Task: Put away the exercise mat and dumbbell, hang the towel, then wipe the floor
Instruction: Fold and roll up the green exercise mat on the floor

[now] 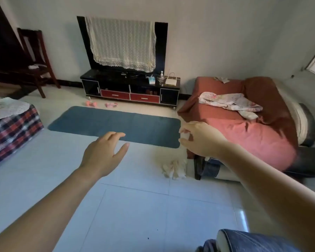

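Note:
A blue exercise mat [115, 125] lies flat on the white tiled floor in front of the TV stand. Two pink dumbbells [91, 103] [111, 105] rest on the floor between the mat and the stand. A pale, crumpled cloth [174, 169] lies on the floor beside the sofa's corner. My left hand [102, 155] reaches forward, fingers apart and empty, over the floor near the mat's near edge. My right hand [200, 138] is stretched out with fingers spread at the mat's right end, holding nothing that I can make out.
A black TV stand with red drawers [129, 90] holds a lace-covered screen [122, 42]. A sofa draped in red [244, 120] with a floral cloth [229, 103] stands at the right. A plaid-covered seat [11, 128] is left, a wooden chair [35, 59] behind it.

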Demonstrator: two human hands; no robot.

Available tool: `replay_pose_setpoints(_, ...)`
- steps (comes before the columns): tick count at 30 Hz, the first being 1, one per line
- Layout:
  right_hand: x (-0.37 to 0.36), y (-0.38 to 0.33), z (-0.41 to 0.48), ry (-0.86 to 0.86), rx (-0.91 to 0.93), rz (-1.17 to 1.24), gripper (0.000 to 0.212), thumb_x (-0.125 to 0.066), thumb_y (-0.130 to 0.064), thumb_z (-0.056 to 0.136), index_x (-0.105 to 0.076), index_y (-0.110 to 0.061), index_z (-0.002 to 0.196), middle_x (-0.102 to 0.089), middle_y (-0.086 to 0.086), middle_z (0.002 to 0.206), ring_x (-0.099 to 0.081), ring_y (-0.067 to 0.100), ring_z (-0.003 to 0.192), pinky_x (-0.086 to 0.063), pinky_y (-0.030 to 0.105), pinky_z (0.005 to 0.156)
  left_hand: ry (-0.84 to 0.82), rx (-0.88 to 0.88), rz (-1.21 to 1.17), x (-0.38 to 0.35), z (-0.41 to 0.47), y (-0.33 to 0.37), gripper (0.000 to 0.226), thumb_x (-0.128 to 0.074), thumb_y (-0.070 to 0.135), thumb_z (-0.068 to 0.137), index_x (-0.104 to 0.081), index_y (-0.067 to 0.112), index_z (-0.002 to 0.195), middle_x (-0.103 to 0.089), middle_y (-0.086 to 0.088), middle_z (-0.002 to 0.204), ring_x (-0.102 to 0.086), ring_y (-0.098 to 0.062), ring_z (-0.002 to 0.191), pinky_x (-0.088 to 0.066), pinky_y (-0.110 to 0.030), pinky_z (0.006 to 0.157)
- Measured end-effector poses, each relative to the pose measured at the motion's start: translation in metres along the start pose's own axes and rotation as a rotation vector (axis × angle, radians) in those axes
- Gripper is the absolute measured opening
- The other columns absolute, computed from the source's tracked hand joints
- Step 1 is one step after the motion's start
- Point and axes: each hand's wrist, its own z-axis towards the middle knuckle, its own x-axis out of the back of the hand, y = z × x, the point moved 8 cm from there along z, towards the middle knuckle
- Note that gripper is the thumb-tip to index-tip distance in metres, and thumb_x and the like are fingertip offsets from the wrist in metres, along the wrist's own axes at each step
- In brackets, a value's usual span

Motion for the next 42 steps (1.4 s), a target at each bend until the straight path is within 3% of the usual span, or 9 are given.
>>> replay_pose_setpoints(11, -0.087, 0.01, 0.138, -0.129, 0.063, 0.109, 0.03, -0.054, -0.037, 0.087, -0.058, -0.021, 0.113, -0.062, -0.003, 0.113, -0.057, 0.016, 0.099, -0.049, 0.032, 0.083, -0.096, 0.063, -0.002, -0.066, 0.106, -0.069, 0.041, -0.04, 0.043, 0.095, -0.049, 0.024, 0.129, -0.048, 0.007, 0.136, -0.049, -0.016, 0.118, -0.042, -0.03, 0.087)
replay_pose_setpoints(16, -0.126, -0.012, 0.23, -0.264, 0.04, 0.186, 0.034, -0.054, -0.036, 0.09, -0.056, -0.02, 0.12, -0.058, -0.001, 0.123, -0.054, 0.017, 0.109, -0.046, 0.031, 0.093, -0.235, 0.075, -0.012, -0.097, 0.196, -0.111, 0.043, -0.037, 0.044, 0.095, -0.044, 0.023, 0.132, -0.046, 0.005, 0.137, -0.046, -0.019, 0.121, -0.042, -0.034, 0.092)
replay_pose_setpoints(28, -0.172, -0.033, 0.404, -0.405, 0.065, 0.225, 0.034, -0.052, -0.038, 0.091, -0.053, -0.025, 0.123, -0.055, -0.005, 0.126, -0.052, 0.015, 0.113, -0.043, 0.028, 0.096, -0.296, 0.163, -0.034, -0.119, 0.323, -0.23, 0.043, -0.037, 0.045, 0.095, -0.045, 0.024, 0.132, -0.045, 0.007, 0.138, -0.047, -0.018, 0.12, -0.043, -0.033, 0.09)
replay_pose_setpoints(35, -0.195, -0.022, 0.535, -0.374, 0.088, 0.308, 0.033, -0.057, -0.04, 0.088, -0.056, -0.027, 0.118, -0.058, -0.008, 0.12, -0.054, 0.016, 0.109, -0.045, 0.034, 0.092, -0.317, 0.207, 0.009, -0.146, 0.413, -0.288, 0.04, -0.04, 0.043, 0.095, -0.046, 0.027, 0.13, -0.044, 0.009, 0.137, -0.048, -0.016, 0.118, -0.044, -0.031, 0.087)
replay_pose_setpoints(42, -0.186, 0.03, 0.682, -0.303, 0.035, 0.382, 0.033, -0.059, -0.034, 0.088, -0.057, -0.023, 0.119, -0.058, -0.007, 0.125, -0.053, 0.014, 0.113, -0.041, 0.027, 0.092, -0.29, 0.275, 0.0, -0.157, 0.566, -0.311, 0.038, -0.043, 0.04, 0.094, -0.048, 0.024, 0.129, -0.048, 0.005, 0.135, -0.051, -0.018, 0.114, -0.044, -0.033, 0.086)
